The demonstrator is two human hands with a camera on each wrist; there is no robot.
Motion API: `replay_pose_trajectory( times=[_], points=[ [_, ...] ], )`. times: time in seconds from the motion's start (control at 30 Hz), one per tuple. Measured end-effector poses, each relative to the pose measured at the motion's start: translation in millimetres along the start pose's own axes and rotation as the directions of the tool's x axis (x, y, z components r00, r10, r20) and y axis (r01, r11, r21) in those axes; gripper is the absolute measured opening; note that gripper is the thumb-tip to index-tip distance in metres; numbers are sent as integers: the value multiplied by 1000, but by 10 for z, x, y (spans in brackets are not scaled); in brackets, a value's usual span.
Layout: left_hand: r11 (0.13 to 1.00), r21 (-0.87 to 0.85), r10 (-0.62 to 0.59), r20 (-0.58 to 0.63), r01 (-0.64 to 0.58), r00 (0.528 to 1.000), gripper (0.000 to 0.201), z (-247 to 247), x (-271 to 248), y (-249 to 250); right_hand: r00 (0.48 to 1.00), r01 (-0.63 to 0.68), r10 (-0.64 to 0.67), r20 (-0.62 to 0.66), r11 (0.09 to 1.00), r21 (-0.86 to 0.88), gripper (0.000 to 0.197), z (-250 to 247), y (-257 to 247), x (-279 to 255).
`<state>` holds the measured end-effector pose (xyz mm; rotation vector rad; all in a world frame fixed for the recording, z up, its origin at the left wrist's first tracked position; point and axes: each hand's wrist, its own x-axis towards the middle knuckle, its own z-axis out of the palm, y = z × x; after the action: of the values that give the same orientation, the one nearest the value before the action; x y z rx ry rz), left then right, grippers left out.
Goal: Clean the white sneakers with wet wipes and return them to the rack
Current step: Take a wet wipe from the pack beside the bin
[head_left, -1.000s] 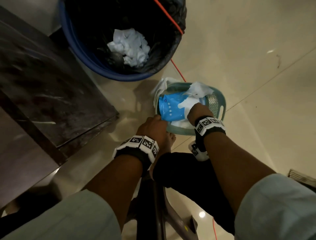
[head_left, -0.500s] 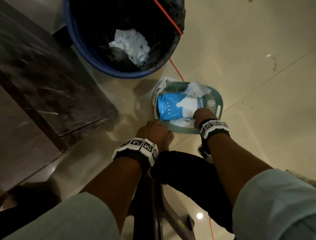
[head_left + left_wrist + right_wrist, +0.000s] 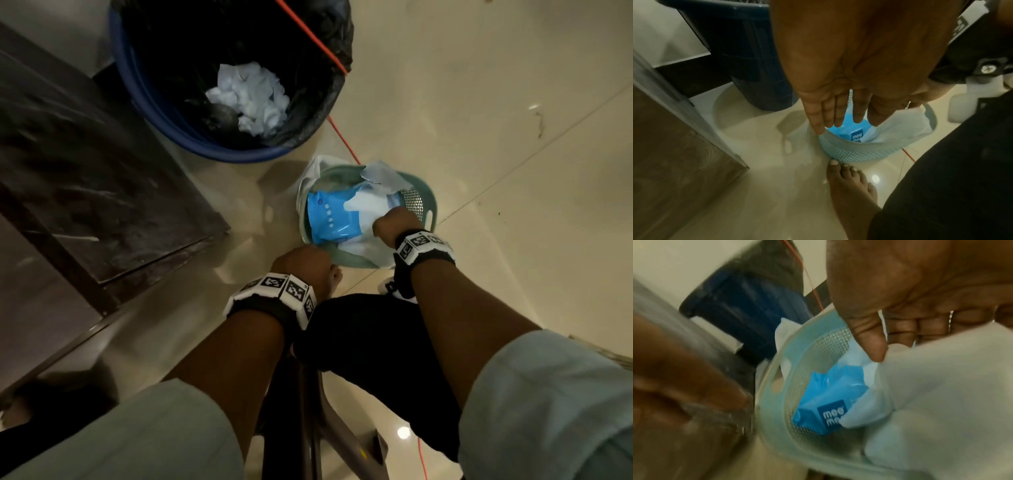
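Both hands are down low over a small teal basket (image 3: 423,197) sitting on the shiny tiled floor (image 3: 479,102). From the head cam, the right hand (image 3: 390,222) is inside the basket, on a white wet wipe (image 3: 363,205) that lies over a blue wipes pack (image 3: 325,219). The left hand (image 3: 301,262) sits at the basket's near edge, knuckles up, so I can't read its fingers from here. More white wipes hang over the basket rim. Just past the basket there's a blue bin (image 3: 191,137) with a black liner and crumpled used wipes (image 3: 250,96) inside, and a red cord (image 3: 339,135) runs along the floor beside it. Dark wooden furniture (image 3: 85,188) is off to the left. No sneakers showing in any view.

Left wrist cam: left hand (image 3: 838,91) has its fingers straight and close together, pointing down over the basket (image 3: 855,152), with one fingertip at the basket rim. It holds nothing. The blue pack (image 3: 846,131) peeks out below the fingertips, and a bare foot (image 3: 851,183) is just beside the basket.

Right wrist cam: right hand (image 3: 910,296) is pinching the white wipe (image 3: 941,378) between thumb and curled fingers, right above the pack (image 3: 824,404) in the basket (image 3: 777,386). It's pretty blurry on the left side.
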<state>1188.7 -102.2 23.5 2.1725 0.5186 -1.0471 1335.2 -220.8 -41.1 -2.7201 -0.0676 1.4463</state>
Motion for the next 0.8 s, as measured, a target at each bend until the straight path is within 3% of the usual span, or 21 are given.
replay_pose_trajectory(
  times=[0.1, 0.17, 0.3, 0.43, 0.5, 0.57, 0.6, 0.7, 0.8],
  points=[
    [1000, 21, -16, -39, 17, 999, 23, 10, 42, 93, 1000, 5, 1, -20, 956, 294, 27, -133, -111, -152],
    [999, 40, -8, -53, 10, 999, 18, 12, -20, 151, 999, 30, -15, -37, 891, 453, 23, -204, -150, -305],
    [999, 31, 24, -112, -21, 993, 19, -39, -177, 213, 999, 5, -37, 37, 775, 632, 23, -420, -257, -622],
    [999, -25, 29, -142, -33, 989, 21, -180, -399, 226, 997, -2, -56, 58, 701, 713, 41, -580, -387, -886],
    [997, -69, 4, -157, -15, 988, 27, -273, -536, 195, 997, -21, -46, 61, 609, 793, 15, -638, -472, -1022],
    [992, -127, -15, -185, -9, 983, 33, -377, -715, 156, 996, -25, -61, 69, 548, 836, 40, -695, -575, -1287],
    [987, -158, -14, -221, -22, 975, 34, -431, -813, 135, 994, -1, -94, 57, 515, 857, 43, -699, -637, -1401],
    [972, -229, -28, -322, -49, 946, 35, -588, -1142, 93, 988, 29, -150, 42, 443, 896, 23, -701, -848, -1811],
    [962, -268, -72, -425, -49, 902, 34, -724, -1523, 21, 978, 71, -208, 15, 402, 913, 23, -607, -1044, -2199]
  ],
)
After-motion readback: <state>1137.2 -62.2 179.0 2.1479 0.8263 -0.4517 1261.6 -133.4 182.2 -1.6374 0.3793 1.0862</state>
